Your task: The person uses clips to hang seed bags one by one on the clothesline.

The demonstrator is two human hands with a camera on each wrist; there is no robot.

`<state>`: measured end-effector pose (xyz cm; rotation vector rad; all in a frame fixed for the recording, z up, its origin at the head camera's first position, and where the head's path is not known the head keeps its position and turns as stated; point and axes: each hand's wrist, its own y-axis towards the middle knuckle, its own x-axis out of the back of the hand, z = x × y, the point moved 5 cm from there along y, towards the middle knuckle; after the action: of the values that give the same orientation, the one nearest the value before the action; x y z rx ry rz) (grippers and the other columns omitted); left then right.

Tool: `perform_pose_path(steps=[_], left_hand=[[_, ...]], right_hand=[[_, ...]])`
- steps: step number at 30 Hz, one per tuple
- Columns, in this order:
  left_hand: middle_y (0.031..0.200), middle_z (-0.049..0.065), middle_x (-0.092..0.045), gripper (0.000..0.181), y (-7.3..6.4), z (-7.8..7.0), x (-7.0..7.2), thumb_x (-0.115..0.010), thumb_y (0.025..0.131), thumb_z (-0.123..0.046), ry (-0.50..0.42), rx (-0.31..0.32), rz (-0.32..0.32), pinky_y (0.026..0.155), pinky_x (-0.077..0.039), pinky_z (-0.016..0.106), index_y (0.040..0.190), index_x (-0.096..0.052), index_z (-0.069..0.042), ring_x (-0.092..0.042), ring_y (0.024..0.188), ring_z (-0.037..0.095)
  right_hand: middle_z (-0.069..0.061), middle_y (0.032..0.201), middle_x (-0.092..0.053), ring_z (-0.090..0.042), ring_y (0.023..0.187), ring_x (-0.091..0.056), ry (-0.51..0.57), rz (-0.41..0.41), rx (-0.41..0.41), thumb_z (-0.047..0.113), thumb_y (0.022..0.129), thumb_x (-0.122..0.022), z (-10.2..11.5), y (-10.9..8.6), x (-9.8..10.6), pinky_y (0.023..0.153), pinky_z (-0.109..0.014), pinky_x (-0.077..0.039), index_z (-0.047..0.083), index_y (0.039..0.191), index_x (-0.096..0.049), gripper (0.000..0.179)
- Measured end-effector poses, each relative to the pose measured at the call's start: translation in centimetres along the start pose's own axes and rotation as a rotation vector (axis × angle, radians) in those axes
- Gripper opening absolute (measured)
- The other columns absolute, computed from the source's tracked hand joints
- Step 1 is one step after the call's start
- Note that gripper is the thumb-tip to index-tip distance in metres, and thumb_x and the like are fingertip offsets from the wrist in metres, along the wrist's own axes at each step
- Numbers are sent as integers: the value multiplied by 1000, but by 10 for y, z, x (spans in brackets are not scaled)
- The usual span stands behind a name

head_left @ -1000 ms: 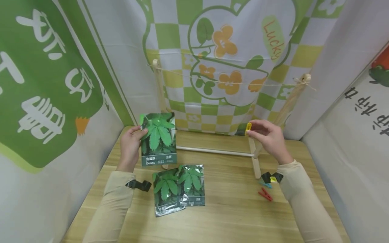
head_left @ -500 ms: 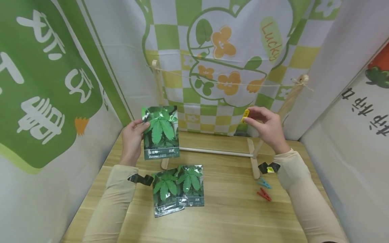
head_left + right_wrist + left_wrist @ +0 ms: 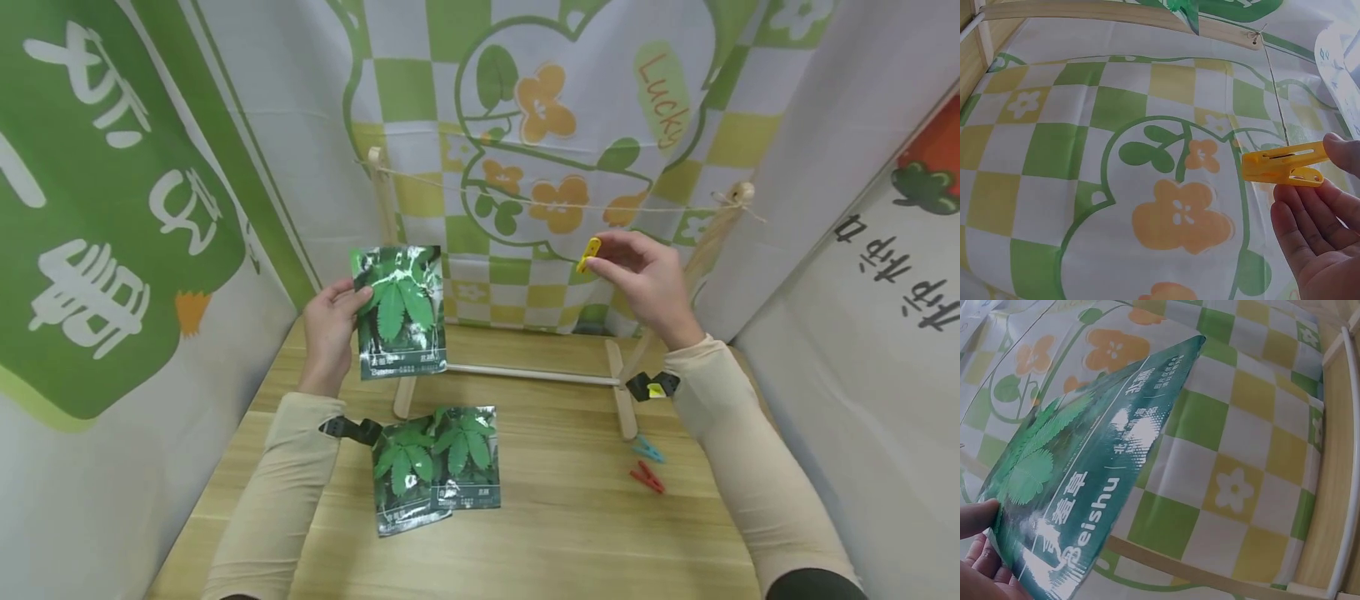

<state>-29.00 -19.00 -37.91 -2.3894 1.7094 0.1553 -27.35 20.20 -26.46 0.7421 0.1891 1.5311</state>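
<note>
My left hand (image 3: 327,337) pinches a green seed packet (image 3: 401,312) by its left edge, thumb on the front, above the table. In the left wrist view the packet (image 3: 1079,469) stands tilted, with "Beishu" printed along its lower band. Thumb and fingers of my right hand (image 3: 648,279) pinch a yellow clothespin (image 3: 590,254) below the string (image 3: 555,203). The right wrist view shows the clothespin (image 3: 1285,164) side on, thumb on one arm and fingertips under the other. Two more seed packets, one on the left (image 3: 405,475) and one on the right (image 3: 467,457), lie overlapping on the table.
The string spans two wooden posts (image 3: 381,196) of a frame with a white crossbar (image 3: 532,376) low down. A blue clothespin (image 3: 648,450) and a red clothespin (image 3: 647,477) lie by its right foot. A checkered cloth (image 3: 408,92) hangs behind.
Both hands have risen toward the string, the left with the seed packet, the right with the yellow clothespin. The right hand has also moved left. The packets on the table stay put.
</note>
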Motion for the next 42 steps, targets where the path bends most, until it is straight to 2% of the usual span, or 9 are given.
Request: perform_pose_path(steps=[5, 12, 16, 20, 24, 36, 42], left_hand=[[95, -4, -67, 19, 2, -4, -5, -69, 89, -9, -14, -17, 15, 77, -54, 17, 104, -59, -13, -64, 84, 7], [92, -3, -70, 20, 5, -10, -12, -71, 88, -9, -56, -44, 47, 75, -55, 19, 105, -60, -10, -67, 82, 8], [91, -3, -70, 19, 7, -14, -16, -71, 88, -9, -65, -61, 54, 74, -56, 19, 104, -60, -9, -67, 80, 8], [89, -3, -70, 17, 7, -17, -22, -71, 88, -8, -68, -71, 65, 72, -55, 19, 101, -60, -10, -66, 78, 8], [87, -4, -70, 17, 8, -20, -26, -71, 88, -8, -67, -83, 77, 73, -55, 18, 101, -61, -10, -65, 78, 7], [87, -4, -70, 17, 14, -27, -39, -71, 88, -10, -42, -113, 108, 76, -55, 19, 101, -61, -11, -65, 80, 8], [82, -6, -69, 13, 16, -30, -46, -72, 88, -9, -34, -146, 103, 69, -51, 17, 95, -61, -13, -63, 74, 6]], right_hand=[[-1, 97, -69, -1, 85, -65, -21, 4, 9, 1, 85, -72, 9, 11, -3, 77, -13, -54, -8, 111, -66, 29], [-17, 103, -69, -1, 87, -65, -53, 19, 18, 2, 86, -72, 19, 26, -9, 79, -14, -54, -8, 112, -65, 29], [-22, 106, -69, -1, 88, -65, -59, 36, 23, 4, 87, -72, 25, 34, -15, 80, -15, -54, -7, 113, -65, 29], [-22, 106, -69, -2, 88, -65, -39, 48, 32, 5, 87, -71, 30, 41, -21, 80, -15, -54, -7, 112, -65, 28], [-22, 104, -69, -2, 87, -66, -20, 39, 74, 4, 87, -71, 36, 48, -26, 80, -16, -55, -8, 110, -66, 26], [-18, 101, -72, -1, 81, -64, -105, 40, 118, 9, 90, -69, 47, 70, -43, 76, -16, -54, -4, 107, -70, 21], [-17, 97, -72, -9, 82, -66, -108, 36, 142, 10, 91, -68, 58, 88, -55, 78, -17, -54, -4, 101, -72, 17]])
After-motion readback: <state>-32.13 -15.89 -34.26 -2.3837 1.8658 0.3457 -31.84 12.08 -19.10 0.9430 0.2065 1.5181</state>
